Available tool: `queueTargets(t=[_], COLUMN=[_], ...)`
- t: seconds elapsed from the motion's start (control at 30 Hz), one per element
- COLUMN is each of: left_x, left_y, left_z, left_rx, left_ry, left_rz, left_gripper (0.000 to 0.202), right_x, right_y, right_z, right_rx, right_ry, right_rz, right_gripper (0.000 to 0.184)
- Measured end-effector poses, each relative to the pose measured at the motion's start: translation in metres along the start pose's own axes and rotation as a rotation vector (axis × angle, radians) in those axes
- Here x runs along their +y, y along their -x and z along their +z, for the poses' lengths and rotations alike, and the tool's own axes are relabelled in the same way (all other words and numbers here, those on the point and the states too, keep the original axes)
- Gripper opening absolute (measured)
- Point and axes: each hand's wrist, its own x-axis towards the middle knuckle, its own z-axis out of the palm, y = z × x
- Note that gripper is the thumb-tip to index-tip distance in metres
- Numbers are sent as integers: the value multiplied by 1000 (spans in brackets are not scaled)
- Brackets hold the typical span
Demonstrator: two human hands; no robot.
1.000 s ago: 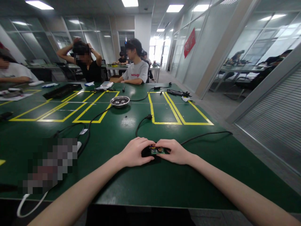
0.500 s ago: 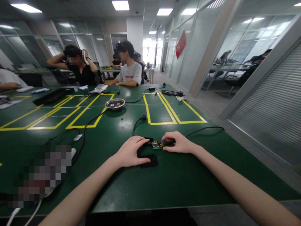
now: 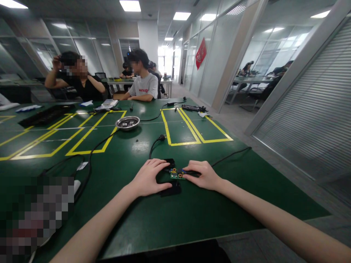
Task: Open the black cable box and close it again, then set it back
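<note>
A small green circuit board (image 3: 174, 175) with copper-coloured coils lies low over the table between my hands. My right hand (image 3: 202, 176) pinches its right end, where a black cable (image 3: 231, 150) leads off to the right. My left hand (image 3: 149, 177) is spread open, with the thumb apart from the fingers. Its thumb touches or hovers over a black plastic case half (image 3: 175, 188) on the near side. The fingertips are beside another black case piece (image 3: 170, 162) on the far side, partly hidden by the hand.
A metal bowl (image 3: 127, 123) holding small metal parts stands farther back. Near it lies a black plug (image 3: 161, 137) on a cable. Yellow tape (image 3: 185, 143) marks rectangles on the green table (image 3: 219, 215). Two people (image 3: 144, 86) sit across the table. A blurred-out object (image 3: 41, 215) is at left.
The view has swung slightly right. My right hand's fingers are now more closely pinched at the board's end, and the board sits a little more tilted. The person at back left has lowered one arm.
</note>
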Motion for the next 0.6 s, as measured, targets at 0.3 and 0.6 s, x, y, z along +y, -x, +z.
queueTargets(t=[0.3, 0.6], left_x=[-8, -12], left_y=[0, -10], left_z=[6, 10], left_rx=[5, 122], left_ry=[41, 249], left_rz=[6, 8], left_gripper=[65, 54], right_x=[4, 14], right_y=[-36, -35], right_z=[21, 24], right_rx=[-173, -144], right_ry=[78, -16], right_rz=[9, 31], right_gripper=[19, 21])
